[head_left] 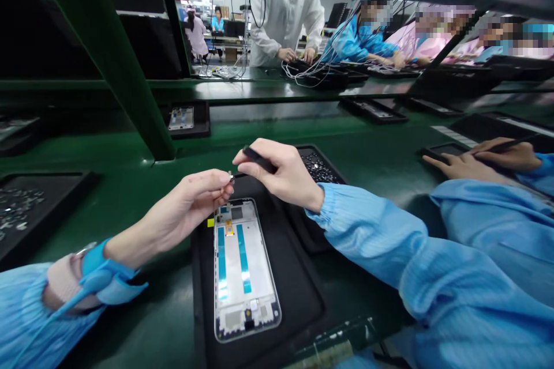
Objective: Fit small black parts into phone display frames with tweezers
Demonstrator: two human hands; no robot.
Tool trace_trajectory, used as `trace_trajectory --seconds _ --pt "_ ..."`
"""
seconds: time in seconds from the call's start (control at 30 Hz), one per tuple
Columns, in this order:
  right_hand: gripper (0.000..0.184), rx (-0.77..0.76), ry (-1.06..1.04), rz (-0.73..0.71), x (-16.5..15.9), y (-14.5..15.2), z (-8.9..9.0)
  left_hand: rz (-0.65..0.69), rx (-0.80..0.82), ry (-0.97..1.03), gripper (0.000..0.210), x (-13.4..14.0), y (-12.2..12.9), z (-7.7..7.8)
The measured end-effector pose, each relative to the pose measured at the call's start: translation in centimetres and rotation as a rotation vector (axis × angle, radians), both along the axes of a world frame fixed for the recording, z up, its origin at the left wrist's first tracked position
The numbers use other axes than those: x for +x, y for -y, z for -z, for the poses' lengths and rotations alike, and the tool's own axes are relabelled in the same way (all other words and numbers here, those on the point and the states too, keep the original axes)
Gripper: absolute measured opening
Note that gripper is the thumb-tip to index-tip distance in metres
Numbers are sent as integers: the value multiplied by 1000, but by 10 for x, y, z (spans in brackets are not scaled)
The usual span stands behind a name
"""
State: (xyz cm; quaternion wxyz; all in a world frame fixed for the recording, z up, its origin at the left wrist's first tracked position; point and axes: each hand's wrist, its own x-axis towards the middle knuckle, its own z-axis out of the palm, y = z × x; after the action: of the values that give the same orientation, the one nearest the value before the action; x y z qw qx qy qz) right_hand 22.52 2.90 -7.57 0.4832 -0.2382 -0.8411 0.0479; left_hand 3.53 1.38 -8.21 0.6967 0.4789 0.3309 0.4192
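Note:
My left hand [201,193] is closed in a pinch on a tiny shiny metallic part [231,176], too small to name exactly. Close by on its right, my right hand [281,170] grips a slim black tool [258,159]; its working end is not clear. Both hands are above the top end of an open phone frame [234,271] with two blue strips and an orange flex piece. The phone frame lies face up in a black tray [294,300]. A blue wrist strap [97,277] wraps my left wrist.
A black tray of small parts [318,164] stands behind my right hand; another parts tray [26,207] is at left. A co-worker's hands [485,161] are at right. A green post [108,57] rises at left. More trays [374,109] line the bench behind.

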Motion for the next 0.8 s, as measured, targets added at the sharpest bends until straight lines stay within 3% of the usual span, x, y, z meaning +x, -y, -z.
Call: trace_trajectory --seconds 0.13,0.27,0.53,0.8 --pt "27 -390 -57 63 -4 5 4 -88 78 -35 11 1 -1 6" --pt "29 -604 -109 -9 -10 13 8 -146 199 -72 13 3 2 8" --pt "26 -703 -302 -85 -18 14 11 -261 306 -66 11 9 7 7" --pt "30 -766 -439 -110 -18 10 16 -272 408 -136 10 6 7 15"
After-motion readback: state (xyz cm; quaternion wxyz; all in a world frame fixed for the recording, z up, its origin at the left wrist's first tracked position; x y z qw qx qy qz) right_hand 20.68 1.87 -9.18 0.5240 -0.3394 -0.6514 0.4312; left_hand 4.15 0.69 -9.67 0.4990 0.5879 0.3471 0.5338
